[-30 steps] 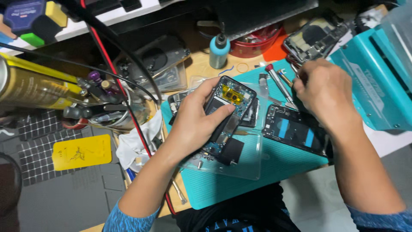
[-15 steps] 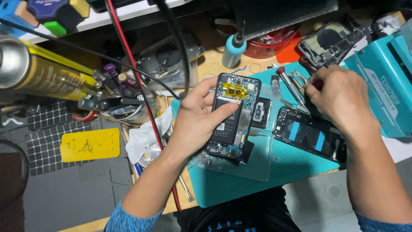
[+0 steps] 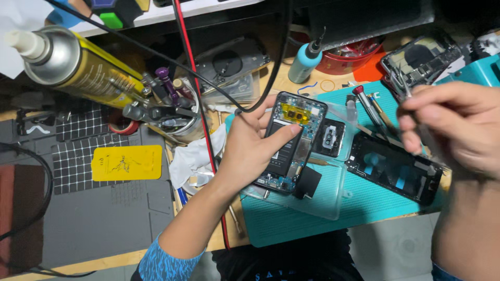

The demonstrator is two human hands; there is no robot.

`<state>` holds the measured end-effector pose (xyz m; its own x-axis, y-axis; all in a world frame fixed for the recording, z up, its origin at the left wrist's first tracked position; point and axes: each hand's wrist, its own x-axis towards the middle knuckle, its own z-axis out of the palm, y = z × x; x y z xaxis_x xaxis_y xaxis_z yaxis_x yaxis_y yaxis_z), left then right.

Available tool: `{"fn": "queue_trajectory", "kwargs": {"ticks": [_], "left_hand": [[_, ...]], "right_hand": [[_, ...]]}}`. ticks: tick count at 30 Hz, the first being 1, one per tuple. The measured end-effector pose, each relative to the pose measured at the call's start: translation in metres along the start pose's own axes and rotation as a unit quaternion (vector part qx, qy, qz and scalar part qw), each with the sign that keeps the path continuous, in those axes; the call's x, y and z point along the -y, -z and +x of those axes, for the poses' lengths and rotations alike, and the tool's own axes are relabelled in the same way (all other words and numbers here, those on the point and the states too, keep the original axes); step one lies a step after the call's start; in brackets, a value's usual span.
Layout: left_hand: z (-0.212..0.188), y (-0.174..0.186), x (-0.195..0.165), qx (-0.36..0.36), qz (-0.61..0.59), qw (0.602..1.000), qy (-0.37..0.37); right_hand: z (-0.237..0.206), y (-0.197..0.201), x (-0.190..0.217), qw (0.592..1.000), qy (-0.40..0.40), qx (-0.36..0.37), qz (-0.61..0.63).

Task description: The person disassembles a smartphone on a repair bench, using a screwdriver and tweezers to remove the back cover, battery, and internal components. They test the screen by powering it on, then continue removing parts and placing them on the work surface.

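Right hand [image 3: 458, 130] has lifted, fingers pinching tweezers [image 3: 403, 86]; left hand [image 3: 250, 151] fingers clasp the opened phone [image 3: 291, 140] (thumb across).

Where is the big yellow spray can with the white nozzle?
The yellow metal spray can lies on its side at the upper left of the head view, above the black grid mat and left of the cup of tools.
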<state>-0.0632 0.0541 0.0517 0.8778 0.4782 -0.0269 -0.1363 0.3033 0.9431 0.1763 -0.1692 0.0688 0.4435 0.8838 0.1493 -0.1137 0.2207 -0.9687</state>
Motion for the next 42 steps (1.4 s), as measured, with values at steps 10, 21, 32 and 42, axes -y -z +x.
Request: {"fn": "queue_trajectory", "kwargs": {"ticks": [10,21,32,42], "left_hand": [[-0.013,-0.003,-0.017,0.028,0.065,0.997,0.040],[-0.021,-0.001,-0.031,0.052,0.128,0.990,0.018],[-0.024,-0.001,-0.031,0.060,0.141,0.988,-0.012],[-0.031,-0.006,-0.044,0.041,0.216,0.975,-0.024]], "right_hand": [[-0.010,-0.045,-0.011,0.995,0.089,-0.038,0.021],[0.007,-0.091,-0.002,0.981,0.112,-0.066,-0.141],[0.018,-0.108,0.005,0.968,0.128,-0.044,-0.212],[0.021,-0.133,0.016,0.941,0.120,-0.075,-0.306]]}}
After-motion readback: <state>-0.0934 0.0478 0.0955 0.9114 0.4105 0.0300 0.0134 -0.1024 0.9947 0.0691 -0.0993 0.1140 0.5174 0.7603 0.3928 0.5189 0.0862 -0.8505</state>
